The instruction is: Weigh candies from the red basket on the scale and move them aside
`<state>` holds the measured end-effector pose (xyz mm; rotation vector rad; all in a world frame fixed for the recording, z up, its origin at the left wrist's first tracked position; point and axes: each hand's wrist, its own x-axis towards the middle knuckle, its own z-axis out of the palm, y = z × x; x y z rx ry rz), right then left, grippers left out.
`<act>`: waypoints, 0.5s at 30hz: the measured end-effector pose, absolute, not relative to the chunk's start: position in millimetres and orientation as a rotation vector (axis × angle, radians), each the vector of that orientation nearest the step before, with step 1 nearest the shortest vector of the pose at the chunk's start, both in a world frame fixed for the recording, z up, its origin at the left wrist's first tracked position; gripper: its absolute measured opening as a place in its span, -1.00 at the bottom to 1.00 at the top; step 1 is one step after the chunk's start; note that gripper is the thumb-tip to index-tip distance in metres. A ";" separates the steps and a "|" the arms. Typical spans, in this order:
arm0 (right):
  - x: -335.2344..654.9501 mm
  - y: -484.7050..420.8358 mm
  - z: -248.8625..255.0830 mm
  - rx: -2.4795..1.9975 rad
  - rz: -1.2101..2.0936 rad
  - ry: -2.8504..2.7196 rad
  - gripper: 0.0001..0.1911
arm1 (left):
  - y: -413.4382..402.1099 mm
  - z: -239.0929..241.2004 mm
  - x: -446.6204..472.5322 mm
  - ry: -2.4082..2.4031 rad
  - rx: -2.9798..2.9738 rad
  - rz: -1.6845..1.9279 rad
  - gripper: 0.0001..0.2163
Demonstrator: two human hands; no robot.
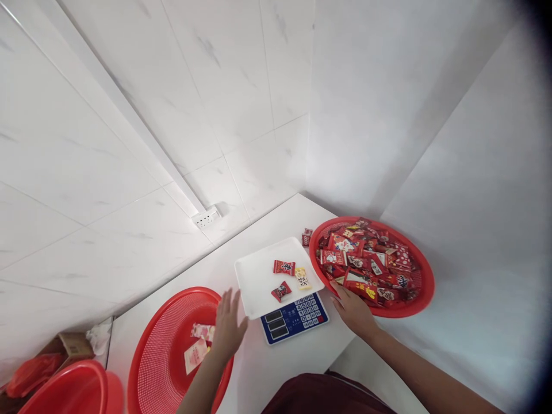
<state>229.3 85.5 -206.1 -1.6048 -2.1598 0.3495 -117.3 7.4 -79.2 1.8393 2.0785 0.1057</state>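
Note:
My left hand (pixel 228 325) is open, its fingers spread, between a red plastic basket (pixel 149 322) and the white tray (pixel 259 276) of a digital scale. Inside that basket are a few pink and white packets (pixel 196 355), partly covered by my hand and forearm. On the tray lie two red candy packets (pixel 284 267) and one yellow and white packet (pixel 302 278). The scale's blue keypad panel (pixel 293 319) faces me. My right hand (pixel 353 310) grips the near left rim of a second red basket (pixel 425 293), full of red wrapped candies (pixel 366 261).
Small red packets (pixel 306 237) lie on the white table (pixel 190 273) behind the tray. A wall socket strip (pixel 207 217) sits above the table's back edge. At lower left are another red container (pixel 73 391), a cardboard box (pixel 75 346) and a red plastic bag (pixel 34 374).

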 end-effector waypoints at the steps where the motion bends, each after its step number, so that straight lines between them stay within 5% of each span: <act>1: 229.2 85.4 -205.7 -1.608 0.349 -2.164 -0.54 | 20.4 -81.9 -103.7 1.967 1.888 0.091 -0.38; 11: 226.6 85.2 -204.9 -1.663 0.392 -2.133 -0.55 | 152.9 -92.1 -32.4 1.530 2.029 -0.159 0.01; 15: 227.5 84.6 -203.9 -1.668 0.407 -2.104 -0.55 | 159.9 -97.7 -21.6 1.591 1.952 -0.215 -0.44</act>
